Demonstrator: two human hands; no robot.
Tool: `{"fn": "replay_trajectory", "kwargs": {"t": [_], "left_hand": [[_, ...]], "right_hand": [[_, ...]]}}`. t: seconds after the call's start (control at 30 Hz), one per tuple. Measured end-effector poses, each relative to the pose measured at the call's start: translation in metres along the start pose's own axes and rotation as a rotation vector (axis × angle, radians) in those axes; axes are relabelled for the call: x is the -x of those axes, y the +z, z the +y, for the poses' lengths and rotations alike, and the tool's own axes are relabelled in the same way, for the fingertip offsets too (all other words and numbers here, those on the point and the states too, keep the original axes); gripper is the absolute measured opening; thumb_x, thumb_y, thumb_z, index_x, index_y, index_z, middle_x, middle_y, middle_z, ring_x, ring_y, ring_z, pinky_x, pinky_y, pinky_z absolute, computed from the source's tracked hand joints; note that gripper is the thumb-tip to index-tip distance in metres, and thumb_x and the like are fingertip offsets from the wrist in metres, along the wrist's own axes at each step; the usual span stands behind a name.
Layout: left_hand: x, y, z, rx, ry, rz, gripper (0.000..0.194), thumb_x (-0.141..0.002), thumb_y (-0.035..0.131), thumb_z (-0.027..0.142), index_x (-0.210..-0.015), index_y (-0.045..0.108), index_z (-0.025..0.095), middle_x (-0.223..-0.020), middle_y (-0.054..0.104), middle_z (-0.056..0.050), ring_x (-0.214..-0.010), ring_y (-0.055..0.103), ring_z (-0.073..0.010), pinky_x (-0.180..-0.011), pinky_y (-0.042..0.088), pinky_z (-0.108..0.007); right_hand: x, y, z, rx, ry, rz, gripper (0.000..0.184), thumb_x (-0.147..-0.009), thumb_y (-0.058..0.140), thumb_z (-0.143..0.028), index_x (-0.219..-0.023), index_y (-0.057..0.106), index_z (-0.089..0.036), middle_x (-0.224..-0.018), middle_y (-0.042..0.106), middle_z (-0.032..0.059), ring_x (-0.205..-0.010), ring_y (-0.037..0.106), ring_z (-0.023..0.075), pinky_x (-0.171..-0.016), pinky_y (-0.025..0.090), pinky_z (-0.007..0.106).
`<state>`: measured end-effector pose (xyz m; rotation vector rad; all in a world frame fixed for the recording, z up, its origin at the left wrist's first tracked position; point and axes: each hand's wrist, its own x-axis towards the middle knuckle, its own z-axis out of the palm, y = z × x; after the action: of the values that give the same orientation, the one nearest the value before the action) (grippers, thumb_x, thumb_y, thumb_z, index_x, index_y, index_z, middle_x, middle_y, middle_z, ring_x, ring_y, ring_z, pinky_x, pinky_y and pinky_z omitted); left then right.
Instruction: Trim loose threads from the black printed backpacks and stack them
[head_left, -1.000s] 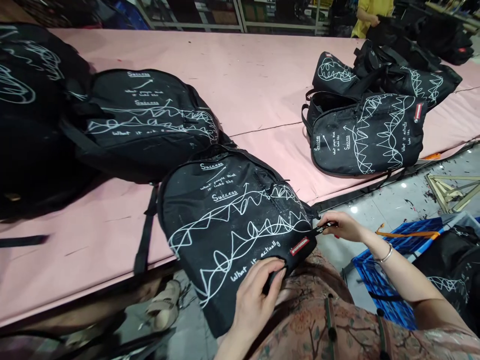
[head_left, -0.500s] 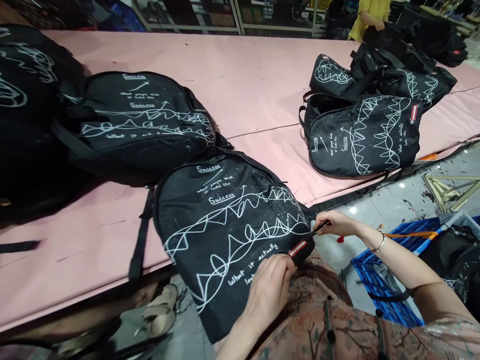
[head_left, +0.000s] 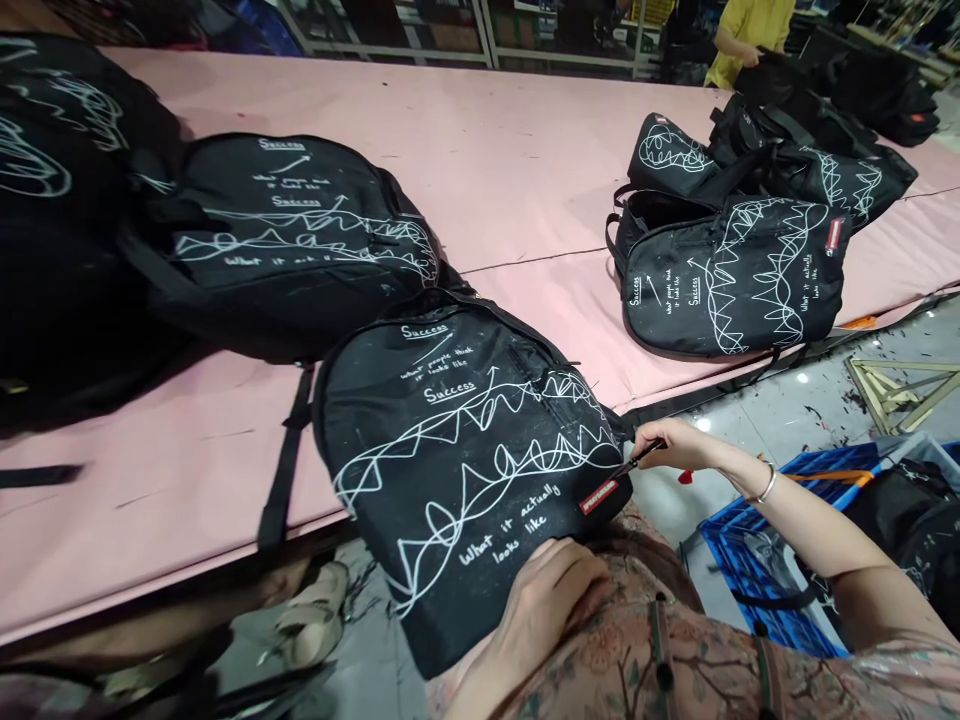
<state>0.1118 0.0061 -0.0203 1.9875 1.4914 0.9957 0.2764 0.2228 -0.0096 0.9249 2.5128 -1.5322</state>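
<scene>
The black backpack point(head_left: 420, 420) sloped from table point(head_left: 510, 130) to lap point(head_left: 630, 630). The left hand point(head_left: 553, 590) curled at its lower edge, grip hidden; I needed steady pressure there, and the red label point(head_left: 598, 497) kept clear of the dark tool point(head_left: 643, 456) my right hand point(head_left: 677, 444) pinched. Since the earlier frame, the left hand had dropped, uncovering "looks like" lettering point(head_left: 520, 538).

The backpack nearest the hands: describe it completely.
The black backpack, seemingly fabric, lies printed face up, overhanging the pink table. White scribbles and lettering, including "Success" and "What it actually looks like", mark it; a red label sits near its lower right corner. The left hand rests at its lower edge; the right hand holds a dark tool at that corner.
</scene>
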Motion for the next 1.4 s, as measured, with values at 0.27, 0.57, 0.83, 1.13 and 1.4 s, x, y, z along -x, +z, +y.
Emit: {"fn": "replay_trajectory", "kwargs": {"t": [0.27, 0.57, 0.83, 1.13, 1.4], "left_hand": [[0.002, 0.002, 0.0, -0.009, 0.01, 0.033, 0.007, -0.083, 0.052, 0.016, -0.079, 0.057, 0.02, -0.071, 0.06, 0.001, -0.066, 0.054, -0.0118, -0.063, 0.04, -0.025], [0.0, -0.005, 0.006, -0.011, -0.014, -0.031, 0.01, -0.086, 0.047, 0.016, -0.081, 0.054, 0.021, -0.072, 0.06, 0.0, -0.069, 0.056, -0.0133, -0.065, 0.042, -0.027], [0.001, -0.003, 0.004, -0.022, -0.018, -0.012, 0.015, -0.086, 0.044, 0.015, -0.078, 0.054, 0.021, -0.071, 0.06, 0.0, -0.067, 0.056, -0.0133, -0.064, 0.043, -0.027], [0.006, 0.003, -0.001, -0.055, -0.016, 0.064, 0.016, -0.085, 0.046, 0.017, -0.073, 0.055, 0.022, -0.068, 0.062, 0.0, -0.064, 0.057, -0.0138, -0.061, 0.045, -0.027], [0.022, -0.01, -0.016, -0.402, -0.088, 0.174, 0.044, -0.071, 0.056, 0.024, -0.114, 0.053, 0.019, -0.11, 0.062, -0.01, -0.101, 0.056, -0.0252, -0.088, 0.044, -0.04]], "right_hand": [[-0.004, 0.007, -0.012, 0.048, -0.041, -0.012, 0.006, -0.069, 0.067, -0.016, -0.074, 0.068, -0.018, -0.073, 0.067, -0.0026, -0.068, 0.058, 0.011, -0.059, 0.04, 0.018], [-0.01, 0.021, -0.029, 0.124, -0.11, -0.055, 0.008, -0.071, 0.065, -0.017, -0.077, 0.069, -0.021, -0.075, 0.067, -0.0028, -0.07, 0.059, 0.0117, -0.062, 0.04, 0.02], [-0.012, 0.027, -0.04, 0.191, -0.157, -0.038, 0.006, -0.072, 0.065, -0.016, -0.074, 0.067, -0.02, -0.076, 0.067, -0.002, -0.073, 0.059, 0.0123, -0.065, 0.04, 0.021], [-0.001, 0.038, -0.033, 0.174, -0.217, 0.1, 0.011, -0.07, 0.063, -0.012, -0.077, 0.064, -0.02, -0.076, 0.063, -0.0003, -0.072, 0.056, 0.0136, -0.063, 0.039, 0.023], [-0.028, 0.049, 0.012, -0.504, 0.021, 0.408, 0.041, -0.072, 0.055, -0.059, -0.082, 0.053, -0.019, -0.061, 0.048, -0.0035, -0.048, 0.044, 0.0091, -0.044, 0.033, 0.021]]}}
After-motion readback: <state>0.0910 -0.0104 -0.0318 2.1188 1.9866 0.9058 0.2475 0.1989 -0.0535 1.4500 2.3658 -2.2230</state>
